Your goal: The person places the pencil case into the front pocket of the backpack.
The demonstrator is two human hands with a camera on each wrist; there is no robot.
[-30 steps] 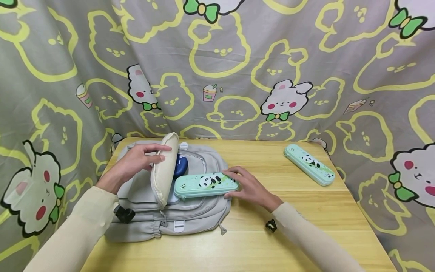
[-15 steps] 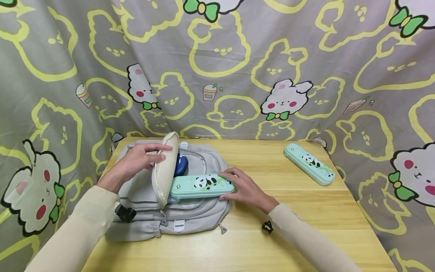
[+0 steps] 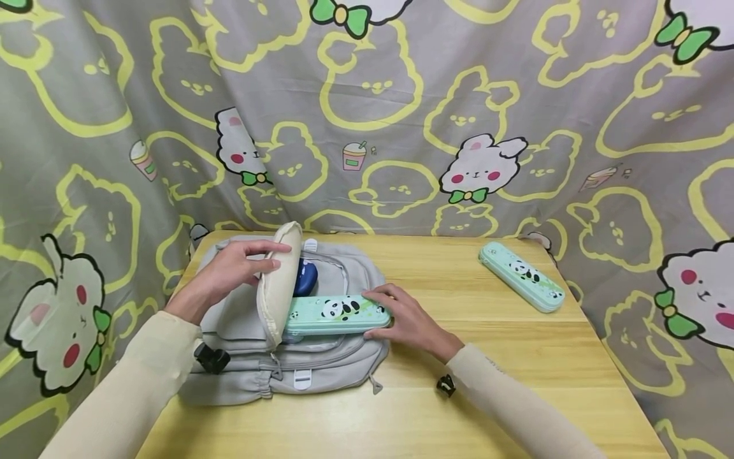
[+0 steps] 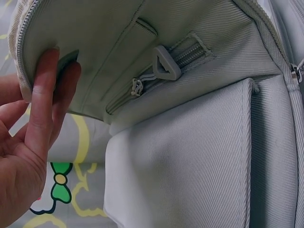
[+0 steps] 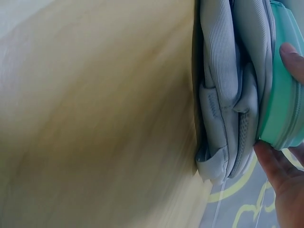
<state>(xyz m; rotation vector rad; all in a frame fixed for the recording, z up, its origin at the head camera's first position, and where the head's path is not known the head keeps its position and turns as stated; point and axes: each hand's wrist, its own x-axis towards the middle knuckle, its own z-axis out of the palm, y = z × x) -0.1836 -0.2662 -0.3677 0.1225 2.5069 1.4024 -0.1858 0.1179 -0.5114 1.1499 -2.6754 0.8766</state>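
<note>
A grey backpack (image 3: pixel 321 379) lies flat on the table's left side. My left hand (image 3: pixel 232 271) holds up its cream front flap (image 3: pixel 279 284), thumb on one face and fingers on the other, as the left wrist view shows. A zipped pocket (image 4: pixel 161 71) is visible on the flap's grey inner side. With thumb and fingers, my right hand (image 3: pixel 410 322) grips the right end of a mint-green panda pencil case (image 3: pixel 338 317). The case's left end sits under the flap, partly hidden. Behind it, inside the opening, shows a dark blue rounded object (image 3: pixel 306 278).
A second mint-green panda pencil case (image 3: pixel 522 277) lies at an angle near the right edge of the wooden table (image 3: pixel 459 408). A grey curtain (image 3: pixel 390 83) with cartoon prints surrounds the table's back and sides.
My right hand has moved left with the pencil case, bringing its left end further under the flap. The left hand keeps the flap raised in nearly the same place.
</note>
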